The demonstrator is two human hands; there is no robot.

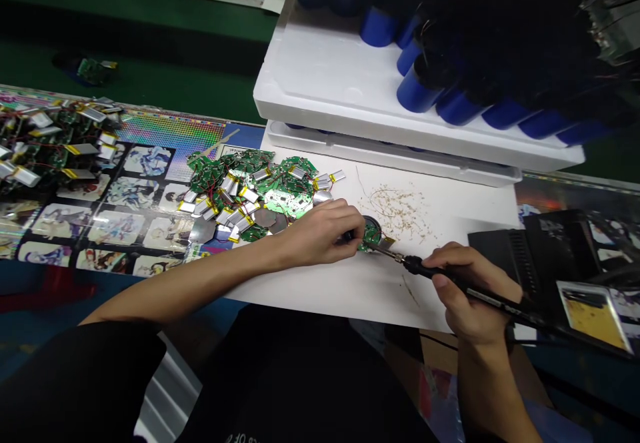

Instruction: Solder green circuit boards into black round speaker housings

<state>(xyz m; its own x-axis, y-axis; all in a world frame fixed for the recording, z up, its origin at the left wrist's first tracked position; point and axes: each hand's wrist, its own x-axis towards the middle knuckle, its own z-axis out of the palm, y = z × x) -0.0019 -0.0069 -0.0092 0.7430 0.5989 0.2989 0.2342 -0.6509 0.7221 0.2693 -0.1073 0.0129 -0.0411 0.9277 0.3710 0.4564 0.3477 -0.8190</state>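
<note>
My left hand (325, 233) is closed, its fingertips pinching a small round green circuit board (371, 233) down on a white sheet (450, 196). My right hand (467, 289) is wrapped round the black handle of a soldering iron (425, 269). The iron's tip touches the board's right edge. Just left of my left hand lies a pile of green circuit boards with small silver batteries (250, 193).
White foam trays (325, 89) stacked at the back hold blue cylinders with black wires (450, 96). Solder scraps (400, 209) lie on the sheet. A black soldering station with a yellow sponge (595, 313) stands right. More boards with batteries (50, 143) crowd the far left.
</note>
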